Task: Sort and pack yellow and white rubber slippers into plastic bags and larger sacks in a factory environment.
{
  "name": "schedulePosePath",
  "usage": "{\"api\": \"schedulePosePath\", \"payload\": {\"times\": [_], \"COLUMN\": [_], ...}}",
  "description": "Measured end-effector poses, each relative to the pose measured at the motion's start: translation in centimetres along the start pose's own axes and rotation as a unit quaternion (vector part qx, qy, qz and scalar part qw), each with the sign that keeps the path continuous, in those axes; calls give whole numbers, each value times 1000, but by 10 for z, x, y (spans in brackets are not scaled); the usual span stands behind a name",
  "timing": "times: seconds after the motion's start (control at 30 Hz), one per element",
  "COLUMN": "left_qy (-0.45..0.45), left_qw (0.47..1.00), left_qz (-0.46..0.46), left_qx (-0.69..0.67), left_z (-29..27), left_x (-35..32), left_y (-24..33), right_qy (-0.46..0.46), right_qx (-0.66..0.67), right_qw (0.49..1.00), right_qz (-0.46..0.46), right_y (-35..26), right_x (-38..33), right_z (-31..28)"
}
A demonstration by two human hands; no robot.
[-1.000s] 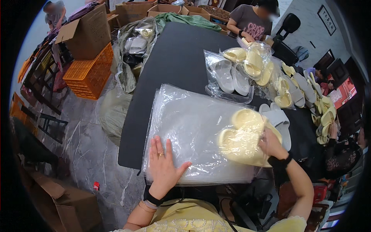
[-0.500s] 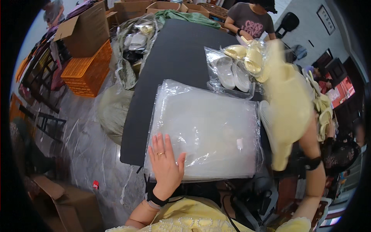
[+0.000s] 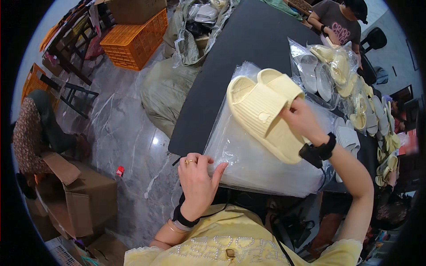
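Observation:
My right hand (image 3: 303, 119) is closed on a pair of pale yellow slippers (image 3: 262, 104), gripping the strap of the nearer one. Ribbed lines cross the straps, and a small raised figure marks one of them. The pair is over a stack of clear plastic bags (image 3: 248, 166) on the black table (image 3: 186, 135). My left hand (image 3: 195, 175) rests at the near left edge of the stack, fingers bent and thumb held apart. Nothing shows in its grasp. Right of the stack lie grey-white slippers (image 3: 346, 135), partly behind my right forearm.
Bagged grey slippers (image 3: 316, 73) and bagged yellow slippers (image 3: 341, 68) lie at the far right, with more slippers (image 3: 375, 113) along that edge. Another person (image 3: 337, 22) stands beyond. A large sack (image 3: 171, 91), an orange crate (image 3: 135, 42) and a cardboard box (image 3: 84, 195) are to the left.
My right hand has brought the yellow slippers from the right side leftward over the bag stack. My left hand has slid from lying flat on the bags to their edge. The view has turned.

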State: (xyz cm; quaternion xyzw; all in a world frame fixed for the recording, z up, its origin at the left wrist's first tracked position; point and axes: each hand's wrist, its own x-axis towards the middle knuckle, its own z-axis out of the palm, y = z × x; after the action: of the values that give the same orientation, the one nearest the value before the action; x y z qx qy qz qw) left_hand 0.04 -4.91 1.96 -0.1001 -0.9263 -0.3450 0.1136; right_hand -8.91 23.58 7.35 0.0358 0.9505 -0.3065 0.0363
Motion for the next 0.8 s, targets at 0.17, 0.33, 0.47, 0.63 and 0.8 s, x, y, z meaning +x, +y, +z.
{"api": "schedulePosePath", "payload": {"times": [0.17,0.33,0.47,0.63,0.8], "left_qy": [-25,-30,-9,26,-100], "left_qw": [999,998,995,1000,944], "left_qz": [12,8,11,7,296], "left_qx": [-18,-57,-95,6,-103], "left_z": [-8,-9,-12,10,17], "left_x": [-1,-1,0,-5,7], "left_y": [-3,-4,-8,-9,25], "right_qy": [7,-5,-43,-42,7], "right_qx": [73,69,70,93,97], "right_qw": [997,998,996,995,994], "right_qz": [8,12,32,12,-57], "right_y": [9,12,18,17,21], "right_x": [-2,0,2,3,2], "right_z": [24,25,23,28,29]}}
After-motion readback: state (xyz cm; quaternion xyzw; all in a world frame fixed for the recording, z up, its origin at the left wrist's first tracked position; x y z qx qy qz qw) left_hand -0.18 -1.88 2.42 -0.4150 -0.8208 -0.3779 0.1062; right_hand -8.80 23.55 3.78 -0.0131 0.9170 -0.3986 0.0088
